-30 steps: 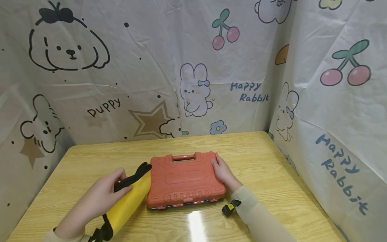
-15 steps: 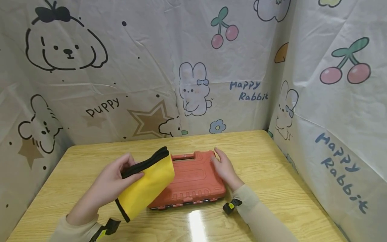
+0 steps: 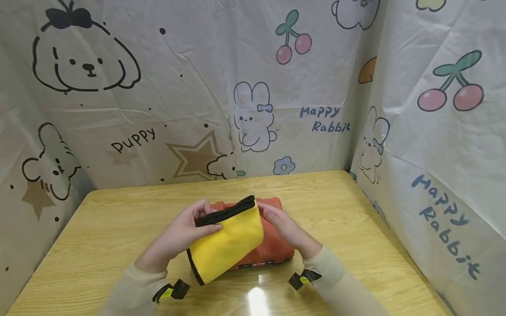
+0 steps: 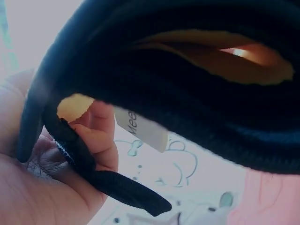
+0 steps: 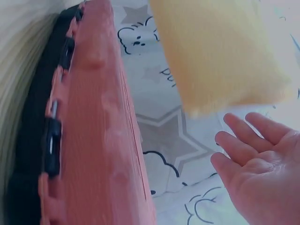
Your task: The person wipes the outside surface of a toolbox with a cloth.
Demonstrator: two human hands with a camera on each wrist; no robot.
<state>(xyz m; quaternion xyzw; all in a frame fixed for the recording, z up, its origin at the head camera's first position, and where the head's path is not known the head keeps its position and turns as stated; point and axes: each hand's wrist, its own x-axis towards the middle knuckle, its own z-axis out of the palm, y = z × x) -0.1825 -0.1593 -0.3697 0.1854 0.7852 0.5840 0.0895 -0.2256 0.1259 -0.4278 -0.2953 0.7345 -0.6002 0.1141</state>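
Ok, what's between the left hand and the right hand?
In the head view, the yellow pouch, held by the left hand, with the red case partly showing behind it.

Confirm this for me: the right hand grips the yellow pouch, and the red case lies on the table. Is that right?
Not quite: it's the left hand that grips the yellow pouch, as the head view shows. The red case does lie on the table.
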